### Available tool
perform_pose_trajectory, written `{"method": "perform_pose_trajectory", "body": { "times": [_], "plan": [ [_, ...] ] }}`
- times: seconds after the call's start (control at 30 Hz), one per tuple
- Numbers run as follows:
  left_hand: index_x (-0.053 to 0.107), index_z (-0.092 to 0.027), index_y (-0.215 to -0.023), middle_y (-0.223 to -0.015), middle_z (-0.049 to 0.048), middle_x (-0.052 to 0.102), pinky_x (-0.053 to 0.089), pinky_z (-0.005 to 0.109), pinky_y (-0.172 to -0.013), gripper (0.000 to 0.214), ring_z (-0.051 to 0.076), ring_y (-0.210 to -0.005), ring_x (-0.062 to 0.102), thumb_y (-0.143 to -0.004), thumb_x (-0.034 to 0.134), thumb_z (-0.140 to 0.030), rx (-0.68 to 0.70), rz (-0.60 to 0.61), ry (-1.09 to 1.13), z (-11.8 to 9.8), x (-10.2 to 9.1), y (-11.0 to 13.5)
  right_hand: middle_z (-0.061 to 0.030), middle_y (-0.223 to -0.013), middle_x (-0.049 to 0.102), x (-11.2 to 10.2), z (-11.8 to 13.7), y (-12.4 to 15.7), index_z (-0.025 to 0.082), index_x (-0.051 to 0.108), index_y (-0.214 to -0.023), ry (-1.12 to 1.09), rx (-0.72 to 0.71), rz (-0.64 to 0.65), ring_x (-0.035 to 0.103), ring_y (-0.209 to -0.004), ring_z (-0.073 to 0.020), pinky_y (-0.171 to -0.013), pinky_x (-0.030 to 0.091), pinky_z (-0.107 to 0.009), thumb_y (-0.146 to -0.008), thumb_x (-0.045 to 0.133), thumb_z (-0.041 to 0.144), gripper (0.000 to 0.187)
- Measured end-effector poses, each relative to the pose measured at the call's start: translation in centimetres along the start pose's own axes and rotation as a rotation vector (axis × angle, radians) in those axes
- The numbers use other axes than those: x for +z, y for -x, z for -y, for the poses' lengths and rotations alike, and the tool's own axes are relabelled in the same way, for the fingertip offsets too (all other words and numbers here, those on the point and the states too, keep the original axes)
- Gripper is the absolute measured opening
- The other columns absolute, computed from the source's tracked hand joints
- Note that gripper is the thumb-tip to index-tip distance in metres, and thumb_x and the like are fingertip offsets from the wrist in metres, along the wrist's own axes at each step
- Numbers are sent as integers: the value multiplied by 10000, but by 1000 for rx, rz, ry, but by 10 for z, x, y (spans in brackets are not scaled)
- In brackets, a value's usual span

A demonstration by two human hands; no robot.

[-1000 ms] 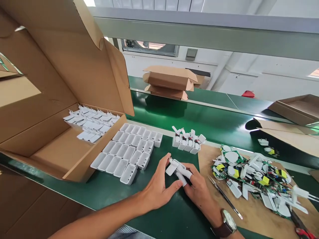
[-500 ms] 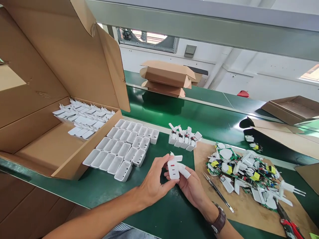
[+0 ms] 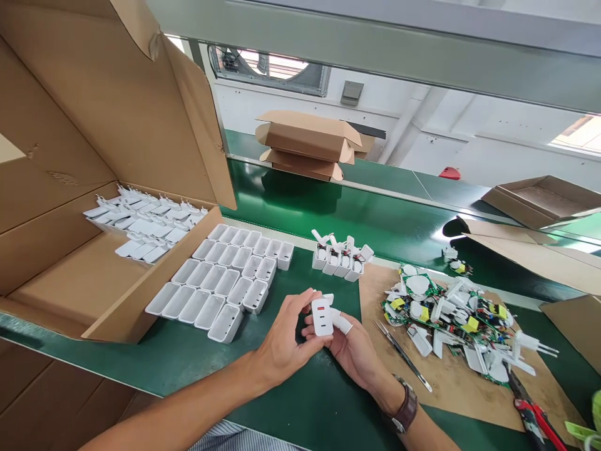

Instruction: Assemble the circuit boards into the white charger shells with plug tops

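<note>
Wristwatch (image 3: 404, 406), qty 1: R. wrist, dk. strap.
L. hand (image 3: 282, 343): clamped on white housing (image 3: 322, 317), thumb nr. lower edge, forefinger nr. top.
R. hand (image 3: 355, 352): same pc., fingers curled behind & beside; white cover (image 3: 341, 322) on finger; exact contact pts. hidden. Hands together, over green bench (image 3: 300, 413).
White housing, qty 1: btwn both hands, off bench, approx. upright, slotted face to viewer, one slot red. Prob. light, stiff plastic; smooth, may slip; any innards prob. fragile. Best hold: side edges, clear of slots. White flap (image 3: 329, 299) behind; joined or loose, can't tell.
Pliers (image 3: 524, 404), qty 1: red/blk. handles, far R., jaws up against parts heap.
Tweezers (image 3: 404, 357), qty 1: on brown sheet (image 3: 453, 404), lying btwn R. hand & parts heap (image 3: 446, 313) (PCBs, white pcs., yellow blocks; tangled, likely to snag).
White cases (image 3: 226, 323), multi. rows: L. of hands, hollow side up, close-packed; nearest prob. easily knocked by L. forearm.
Filled cases (image 3: 337, 269), qty 4: beyond hands, boards & white tabs sticking out.
Carton (image 3: 153, 307), lid up: L.; its wall bars side access to white parts (image 3: 159, 219) inside.
Green belt (image 3: 380, 219): beyond bench.
Flat cartons (image 3: 310, 139), stacked: far side of belt.
</note>
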State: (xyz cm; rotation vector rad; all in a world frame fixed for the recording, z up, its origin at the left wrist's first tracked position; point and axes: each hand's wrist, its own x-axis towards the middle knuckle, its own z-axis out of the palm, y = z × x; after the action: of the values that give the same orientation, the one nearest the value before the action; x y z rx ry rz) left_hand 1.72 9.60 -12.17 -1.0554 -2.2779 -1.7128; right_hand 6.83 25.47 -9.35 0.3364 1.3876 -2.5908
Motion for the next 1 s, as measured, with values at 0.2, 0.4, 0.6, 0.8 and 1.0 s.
{"method": "perform_pose_trajectory", "body": {
  "times": [0.2, 0.4, 0.6, 0.8, 1.0],
  "plan": [
    [331, -365, -1518, -1365, 96, 611, 564, 446, -988, 735, 263, -1154, 661, -908, 726, -260, 3, -6, -1, 0, -1, -1, -109, -1005, 784, -2, -2, -1, 161, 762, -1039, -14, -14, -13, 750, -985, -306, -982, 561, -521, -847, 762, 445, 343],
    [283, -318, -1545, -1476, 138, 549, 532, 500, -1067, 668, 301, -1296, 609, -976, 634, -305, -35, 46, -29, 0, -1, -2, -111, -1083, 779, -8, -3, -3, 181, 763, -1081, 87, -135, -95, 725, -1019, -299, -964, 571, -506, -824, 788, 471, 389],
    [286, -317, -1546, -1453, 145, 550, 566, 505, -1019, 627, 307, -1242, 630, -991, 575, -278, -27, 54, -79, -4, -6, -3, -136, -1148, 714, -36, 31, -7, 196, 673, -1154, 677, -577, -521, 686, -990, -301, -917, 581, -516, -820, 728, 553, 493],
    [329, -328, -1511, -1475, 128, 530, 550, 521, -1058, 556, 300, -1276, 614, -1001, 546, -281, -44, 56, -28, -9, -4, 1, -178, -1128, 595, -69, 76, 9, 189, 601, -985, 1575, -799, -699, 562, -1061, -329, -894, 534, -514, -926, 505, 225, 119],
    [431, -299, -1466, -1511, 118, 534, 525, 547, -1095, 564, 327, -1314, 606, -934, 619, -309, -167, 177, 121, -34, -5, -12, -60, -684, 479, -70, 68, -19, 255, 501, -743, 1830, -726, -609, 501, -839, -315, -847, 475, -499, -812, 450, 7, 263]
  ]
}}
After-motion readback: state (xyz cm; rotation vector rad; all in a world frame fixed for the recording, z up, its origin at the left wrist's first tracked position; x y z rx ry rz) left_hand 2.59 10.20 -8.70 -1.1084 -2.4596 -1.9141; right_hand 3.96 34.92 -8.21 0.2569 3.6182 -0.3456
